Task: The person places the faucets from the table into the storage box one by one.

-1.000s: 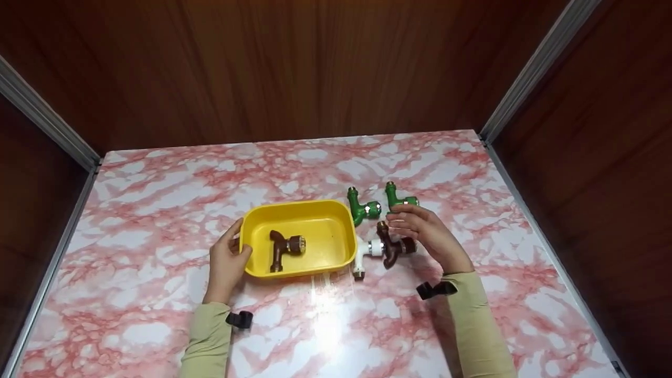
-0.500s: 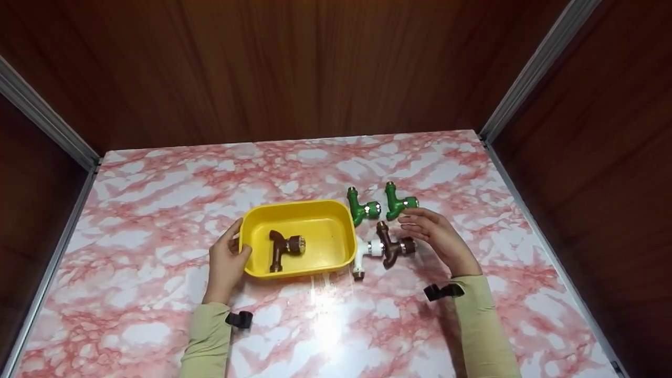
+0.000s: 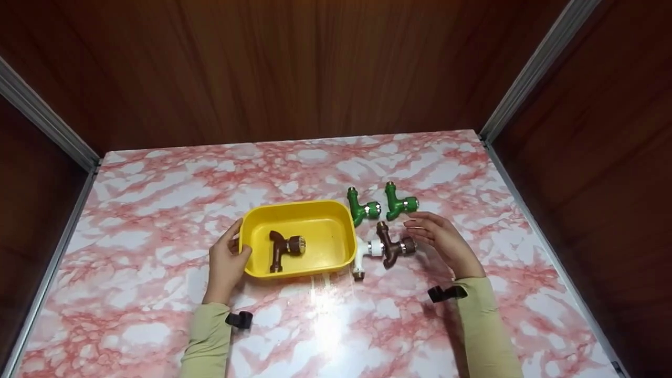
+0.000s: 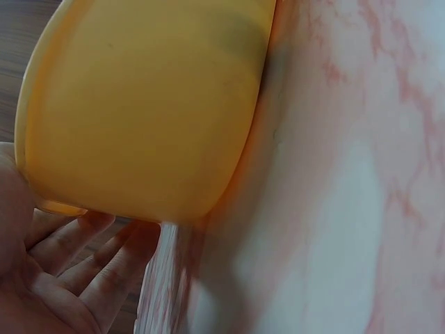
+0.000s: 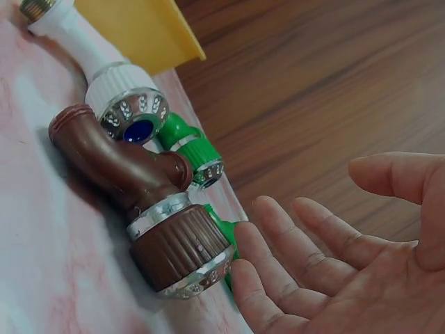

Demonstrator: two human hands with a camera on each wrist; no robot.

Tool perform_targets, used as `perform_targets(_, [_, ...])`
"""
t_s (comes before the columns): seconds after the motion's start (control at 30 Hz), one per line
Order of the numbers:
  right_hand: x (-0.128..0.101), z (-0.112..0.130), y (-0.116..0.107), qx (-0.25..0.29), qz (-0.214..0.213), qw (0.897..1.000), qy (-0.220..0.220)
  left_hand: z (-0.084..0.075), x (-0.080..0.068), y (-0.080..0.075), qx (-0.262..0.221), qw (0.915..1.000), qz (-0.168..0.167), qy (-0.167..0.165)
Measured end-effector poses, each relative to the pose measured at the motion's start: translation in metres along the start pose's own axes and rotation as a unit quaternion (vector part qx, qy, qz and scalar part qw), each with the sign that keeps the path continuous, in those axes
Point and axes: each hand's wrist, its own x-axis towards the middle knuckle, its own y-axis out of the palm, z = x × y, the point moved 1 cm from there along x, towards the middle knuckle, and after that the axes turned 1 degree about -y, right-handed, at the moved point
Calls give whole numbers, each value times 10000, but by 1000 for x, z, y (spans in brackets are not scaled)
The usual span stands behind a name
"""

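Hands: left (image 3: 226, 262) seemingly grips yellow tray (image 3: 252, 220); right (image 3: 443, 241) relaxed beside brown tap (image 3: 391, 247).

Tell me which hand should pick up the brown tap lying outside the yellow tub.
Right. The right hand is open beside the brown tap, fingertips just short of its knob. The left hand holds the yellow tub at its far side.

sleeves: 2, long, pale khaki | wrists: 2 black clip mounts | hands: bare
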Motion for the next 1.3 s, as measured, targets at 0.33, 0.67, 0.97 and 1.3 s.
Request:
perform_targets(0.33, [-1, -4, -5, -28, -70, 9999, 147, 20, 6, 2, 115, 9998, -91, 115])
perform_targets(0.67, [9, -31, -23, 101, 224, 9996, -162, 19, 7, 1, 72, 9999, -63, 53])
perform_targets(0.97, [7, -40, -23, 552, 335, 9978, -165, 20, 7, 1, 131, 9999, -70, 30])
perform_targets(1.3, [-6, -27, -7, 753, -122, 9958, 512, -15, -5, -1, 59, 10000, 4, 25])
